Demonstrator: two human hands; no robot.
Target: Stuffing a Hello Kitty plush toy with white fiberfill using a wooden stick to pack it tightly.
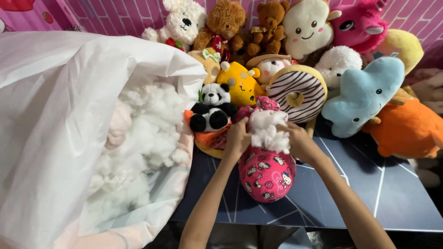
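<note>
White fluffy stuffing wad (269, 130) pinched between both hands atop the pink printed fabric toy skin (266, 173).

Left hand (237, 139) grips the wad's left side, right hand (299, 140) its right, about equally near; the single skin stands upright below them on the dark table (392, 189). One open white plastic bag of stuffing (55, 129) lies left of the skin; roughly a dozen plush toys (360, 94) crowd behind it.

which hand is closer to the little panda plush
Left. The left hand grips the pink toy's opening just below and right of the panda plush; the right hand is farther right, beyond the white stuffing.
</note>
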